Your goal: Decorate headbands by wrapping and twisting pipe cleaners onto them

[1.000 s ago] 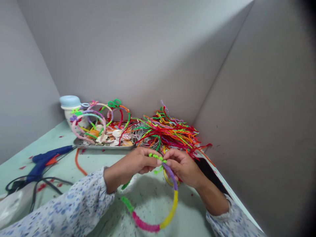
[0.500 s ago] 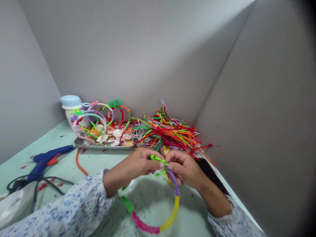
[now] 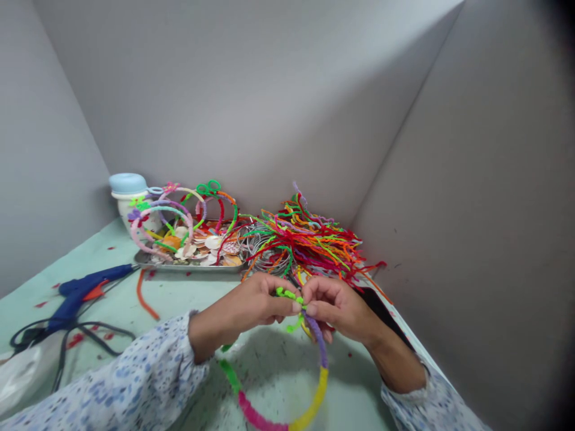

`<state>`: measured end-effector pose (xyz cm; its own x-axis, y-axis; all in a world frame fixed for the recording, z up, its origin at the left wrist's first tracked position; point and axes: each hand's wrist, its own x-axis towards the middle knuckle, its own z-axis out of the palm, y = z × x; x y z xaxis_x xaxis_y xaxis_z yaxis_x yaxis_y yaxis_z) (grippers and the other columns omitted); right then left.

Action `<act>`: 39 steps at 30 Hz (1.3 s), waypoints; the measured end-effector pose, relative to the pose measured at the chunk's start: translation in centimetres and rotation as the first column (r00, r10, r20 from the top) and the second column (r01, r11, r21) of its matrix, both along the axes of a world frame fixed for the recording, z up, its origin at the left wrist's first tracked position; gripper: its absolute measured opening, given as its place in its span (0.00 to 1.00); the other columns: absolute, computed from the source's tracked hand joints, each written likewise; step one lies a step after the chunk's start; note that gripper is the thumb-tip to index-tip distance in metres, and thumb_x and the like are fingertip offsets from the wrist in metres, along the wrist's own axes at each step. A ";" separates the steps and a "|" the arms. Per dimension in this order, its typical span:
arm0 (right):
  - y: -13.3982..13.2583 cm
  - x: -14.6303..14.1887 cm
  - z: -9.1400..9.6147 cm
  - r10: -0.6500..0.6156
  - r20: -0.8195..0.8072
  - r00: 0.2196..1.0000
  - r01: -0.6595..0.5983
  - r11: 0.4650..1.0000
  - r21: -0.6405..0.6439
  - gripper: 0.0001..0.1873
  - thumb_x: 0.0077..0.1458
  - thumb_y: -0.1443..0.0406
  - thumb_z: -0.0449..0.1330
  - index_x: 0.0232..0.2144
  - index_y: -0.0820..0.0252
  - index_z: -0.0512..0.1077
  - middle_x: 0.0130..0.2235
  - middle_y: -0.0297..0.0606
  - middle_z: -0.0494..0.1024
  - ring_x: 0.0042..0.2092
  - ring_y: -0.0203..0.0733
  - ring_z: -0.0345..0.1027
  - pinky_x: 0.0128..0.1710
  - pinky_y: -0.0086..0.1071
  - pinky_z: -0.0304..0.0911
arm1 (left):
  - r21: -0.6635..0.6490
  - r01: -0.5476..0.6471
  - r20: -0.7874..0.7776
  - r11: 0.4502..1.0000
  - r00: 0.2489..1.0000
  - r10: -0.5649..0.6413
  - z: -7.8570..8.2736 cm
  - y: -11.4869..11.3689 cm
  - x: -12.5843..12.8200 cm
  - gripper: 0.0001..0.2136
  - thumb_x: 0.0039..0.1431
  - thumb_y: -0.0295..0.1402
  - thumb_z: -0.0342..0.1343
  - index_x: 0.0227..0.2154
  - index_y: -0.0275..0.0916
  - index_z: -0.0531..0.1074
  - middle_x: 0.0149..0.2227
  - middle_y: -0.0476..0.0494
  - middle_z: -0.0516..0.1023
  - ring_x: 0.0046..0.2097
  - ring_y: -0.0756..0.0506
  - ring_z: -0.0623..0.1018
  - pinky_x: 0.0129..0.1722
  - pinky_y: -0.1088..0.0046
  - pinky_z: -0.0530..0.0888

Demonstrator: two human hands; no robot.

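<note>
A headband wrapped in pipe cleaner (image 3: 319, 395) hangs as a wide curve below my hands, with green, pink, yellow and purple sections. Beside its purple end, a lime green pipe cleaner (image 3: 290, 294) is bent into small wavy loops. My left hand (image 3: 251, 308) pinches this green piece between thumb and forefinger. The thumb and forefinger of my right hand (image 3: 344, 308) close at the same spot, where the green meets the purple end. The fingertips nearly touch. Something yellow shows under my right hand, mostly hidden.
Behind lie a pile of colourful pipe cleaners (image 3: 314, 239) and bare metal hoops (image 3: 269, 254). A metal tray (image 3: 193, 268) holds shells and finished headbands (image 3: 191, 218), with a blue-lidded mug (image 3: 128, 206) nearby. On the left lie a blue glue gun (image 3: 72, 302) and its cord.
Both hands and the headband have sunk slightly lower in view. The pinch of both hands at the green piece stays about the same.
</note>
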<state>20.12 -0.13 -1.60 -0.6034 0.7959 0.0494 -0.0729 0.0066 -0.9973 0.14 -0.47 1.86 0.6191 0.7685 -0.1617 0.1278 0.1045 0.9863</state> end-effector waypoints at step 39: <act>0.5 -0.4 -0.9 -0.061 -0.043 0.997 0.058 0.996 -0.065 0.14 0.51 0.57 0.65 0.30 0.61 0.69 0.17 0.26 0.71 0.14 0.27 0.60 0.12 0.19 0.54 | -0.004 -0.049 0.025 0.999 0.998 0.049 -0.1 0.1 -0.1 0.05 0.49 0.33 0.58 0.27 0.36 0.73 0.17 0.57 0.57 0.20 0.55 0.54 0.20 0.77 0.50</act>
<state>19.76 0.34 -2.52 -0.5529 0.8329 0.0235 -0.1190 -0.0510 -0.9916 0.06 -0.36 1.81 0.5843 0.7977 -0.1491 0.0974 0.1134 0.9888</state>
